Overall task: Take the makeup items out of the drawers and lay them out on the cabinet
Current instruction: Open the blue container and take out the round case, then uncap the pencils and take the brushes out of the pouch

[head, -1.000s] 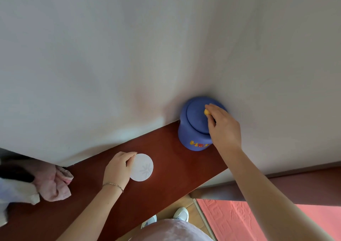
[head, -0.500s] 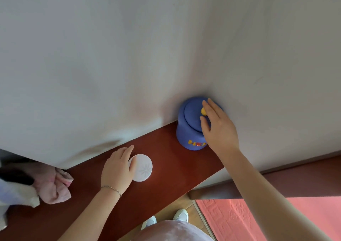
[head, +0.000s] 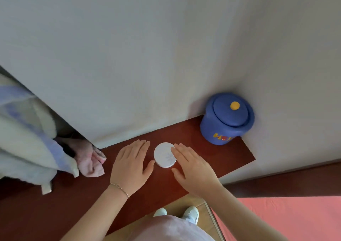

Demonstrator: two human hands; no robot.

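Note:
A round white compact (head: 163, 154) with a faint flower pattern lies flat on the dark red cabinet top (head: 217, 159). My left hand (head: 132, 164) lies flat on the wood just left of it, fingers straight, thumb near its edge. My right hand (head: 192, 165) is spread flat on its right side, with the fingertips over the compact's rim. A blue lidded jar (head: 226, 119) with a yellow knob stands alone in the back right corner against the wall. No drawer is in view.
Pink cloth (head: 90, 159) and pale blue-white fabric (head: 24, 130) lie on the cabinet's left part. A grey-white wall rises behind. The cabinet's right end stops near the jar. Below are my shoes (head: 191, 214) and a pink floor mat (head: 287, 220).
My right hand left the blue jar and came down beside the white compact. My left hand let go of the compact and flattened out. The view shifted down and to the left.

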